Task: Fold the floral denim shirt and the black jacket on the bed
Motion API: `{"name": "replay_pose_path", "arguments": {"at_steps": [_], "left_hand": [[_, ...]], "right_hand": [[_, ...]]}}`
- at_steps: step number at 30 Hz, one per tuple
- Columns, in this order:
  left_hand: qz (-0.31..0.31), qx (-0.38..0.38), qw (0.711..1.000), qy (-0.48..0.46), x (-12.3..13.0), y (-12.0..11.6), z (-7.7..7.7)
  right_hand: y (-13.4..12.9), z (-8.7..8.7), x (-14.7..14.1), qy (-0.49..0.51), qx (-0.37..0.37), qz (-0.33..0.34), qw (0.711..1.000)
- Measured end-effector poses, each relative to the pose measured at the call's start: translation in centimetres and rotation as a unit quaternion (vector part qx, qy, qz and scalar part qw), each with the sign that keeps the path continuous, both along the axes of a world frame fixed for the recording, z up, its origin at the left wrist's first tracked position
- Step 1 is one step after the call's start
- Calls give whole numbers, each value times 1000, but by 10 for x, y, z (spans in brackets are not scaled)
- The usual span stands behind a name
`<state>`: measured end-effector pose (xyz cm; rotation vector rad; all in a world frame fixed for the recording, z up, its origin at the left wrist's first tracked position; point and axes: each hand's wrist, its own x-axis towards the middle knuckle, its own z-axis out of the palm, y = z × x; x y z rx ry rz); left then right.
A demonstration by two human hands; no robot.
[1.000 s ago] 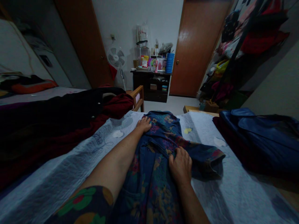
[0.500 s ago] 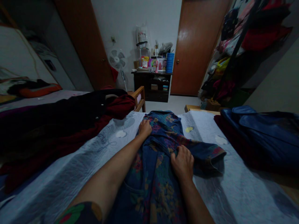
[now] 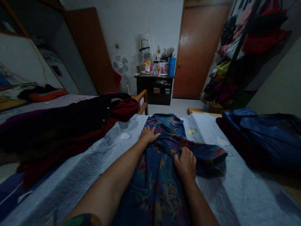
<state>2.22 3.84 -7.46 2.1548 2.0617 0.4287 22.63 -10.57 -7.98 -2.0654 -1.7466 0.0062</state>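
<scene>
pale cloth (image 3: 246, 191), floral garment (image 3: 162, 179) (both hands (image 3: 148, 136) (image 3: 185, 161) atop)

- garment (image 3: 158, 182) was lying on the sheet (image 3: 211, 194), kinda mid
- clothes pile (image 3: 70, 116) sat left of it, second pile (image 3: 263, 135) right
- cabinet (image 3: 154, 99) stood way back, fan (image 3: 121, 63) on its left, door (image 3: 199, 53) on its right

Pale sheet (image 3: 244, 185) lying open right of the sleeve (image 3: 208, 153), blue pile (image 3: 263, 135) walling it off, dark garments (image 3: 70, 116) crowding left.
</scene>
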Motion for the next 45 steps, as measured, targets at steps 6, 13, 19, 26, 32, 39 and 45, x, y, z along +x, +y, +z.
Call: {"name": "replay_pose_path", "arguments": {"at_steps": [6,13,19,26,32,39,45], "left_hand": [[30,58,996,-54,-35,12,-6],[-7,69,996,-50,-19,17,-1],[-147,16,989,-22,23,33,3],[-126,-45,991,27,33,50,1],[-100,-104,989,33,37,52,3],[-181,-144,973,20,6,22,17],[-141,-91,986,21,-6,-32,-2]], "right_hand": [[0,-1,0,1,7,-2,1000],[-1,5,-2,11,3,-6,1000],[0,1,-2,4,10,-8,1000],[0,0,-2,9,18,-8,1000],[0,1,-2,19,25,-9,999],[-2,4,1,45,17,-4,999],[1,5,5,108,13,-5,994]]}}
